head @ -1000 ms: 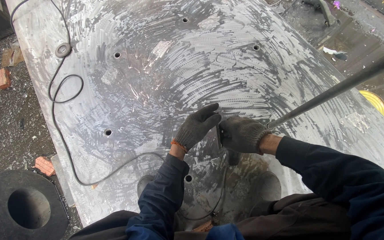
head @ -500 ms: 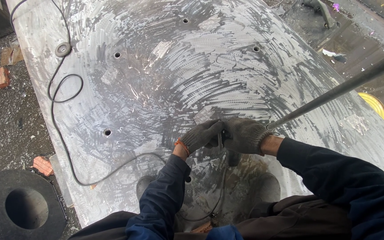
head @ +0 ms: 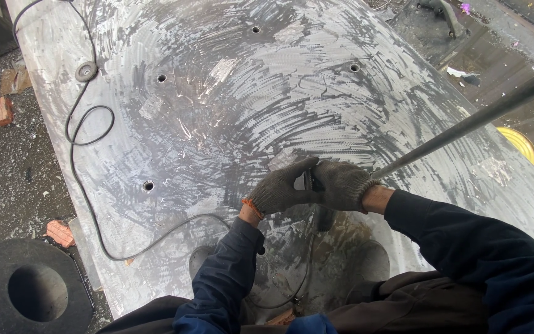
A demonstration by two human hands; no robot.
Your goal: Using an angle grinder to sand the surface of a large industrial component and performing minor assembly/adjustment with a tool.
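Both of my hands wear grey knit gloves and meet over a big grey metal plate [head: 230, 105] covered in curved grinding marks. My left hand [head: 279, 188] and my right hand [head: 343, 184] are closed together around a small dark tool [head: 308, 180], mostly hidden between the gloves. A black cable [head: 91, 204] runs from below my hands across the plate's left side. The plate has several small round holes [head: 148, 185]. My boots [head: 366, 260] stand on the plate near its front edge.
A long grey metal bar [head: 477, 120] slants in from the right above the plate. A black rubber ring [head: 29, 291] lies on the gravel at lower left, near red brick pieces [head: 60, 233]. A yellow disc [head: 517, 142] sits at right. A small washer [head: 85, 71] lies on the plate.
My left hand, which was spread open on the plate beside the right, has closed in against the right hand around the tool. The hands stayed in about the same spot.
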